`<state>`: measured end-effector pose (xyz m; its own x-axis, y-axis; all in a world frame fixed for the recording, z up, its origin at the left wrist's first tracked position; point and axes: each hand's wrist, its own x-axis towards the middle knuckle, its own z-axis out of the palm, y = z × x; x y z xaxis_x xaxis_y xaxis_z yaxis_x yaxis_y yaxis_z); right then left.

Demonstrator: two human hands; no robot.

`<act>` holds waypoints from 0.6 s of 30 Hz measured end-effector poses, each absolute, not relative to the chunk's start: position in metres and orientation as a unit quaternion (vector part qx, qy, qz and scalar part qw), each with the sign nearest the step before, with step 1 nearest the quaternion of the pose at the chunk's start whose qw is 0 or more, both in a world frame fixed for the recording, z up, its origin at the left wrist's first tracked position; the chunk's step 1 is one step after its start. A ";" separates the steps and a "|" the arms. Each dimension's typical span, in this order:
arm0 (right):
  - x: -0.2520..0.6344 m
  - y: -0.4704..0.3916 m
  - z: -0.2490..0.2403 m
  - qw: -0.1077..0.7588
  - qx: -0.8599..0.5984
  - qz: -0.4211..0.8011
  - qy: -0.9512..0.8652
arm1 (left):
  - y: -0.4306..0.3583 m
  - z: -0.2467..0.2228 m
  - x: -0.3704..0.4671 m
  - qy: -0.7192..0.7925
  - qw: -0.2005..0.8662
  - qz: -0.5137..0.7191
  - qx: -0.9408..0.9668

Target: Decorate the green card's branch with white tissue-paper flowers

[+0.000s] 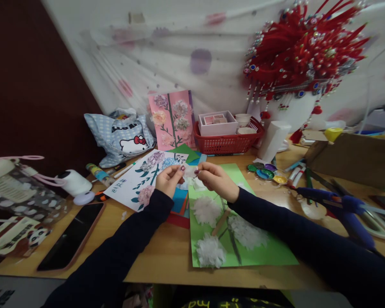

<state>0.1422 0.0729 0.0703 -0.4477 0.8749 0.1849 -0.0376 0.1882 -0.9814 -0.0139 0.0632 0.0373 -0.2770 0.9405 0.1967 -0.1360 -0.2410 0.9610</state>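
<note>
A small piece of white tissue paper (190, 171) is stretched between my two hands, above the upper left of a green sheet (263, 250). My left hand (170, 179) pinches its left side between thumb and finger. On the right side, my right hand (218, 179) grips it the same way. White tissue flowers (211, 251) sit on the green sheet around a dark painted stem (234, 246). A small wooden stick (221, 221) lies among them. Part of the sheet is hidden under my right forearm.
Left of my hands lie a white flower picture (118, 192) and a phone (72, 237). Behind stand a pink flower picture (164, 128) and a red basket (224, 143). To the right are a paint palette (265, 173) and a blue glue gun (336, 205).
</note>
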 end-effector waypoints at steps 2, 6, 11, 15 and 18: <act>0.143 0.076 0.070 0.437 -0.347 0.557 -0.615 | 0.066 0.036 -0.016 0.470 0.402 0.673 0.406; 0.146 0.080 0.072 0.435 -0.345 0.631 -0.541 | 0.069 0.035 -0.017 0.473 0.396 0.683 0.390; 0.148 0.081 0.073 0.417 -0.284 0.723 -0.472 | 0.065 0.037 -0.013 0.444 0.412 0.682 0.410; 0.148 0.077 0.078 0.339 -0.273 0.769 -0.469 | 0.061 0.040 -0.011 0.428 0.417 0.658 0.458; 0.146 0.073 0.080 0.305 -0.287 0.756 -0.503 | 0.058 0.041 -0.011 0.420 0.426 0.627 0.499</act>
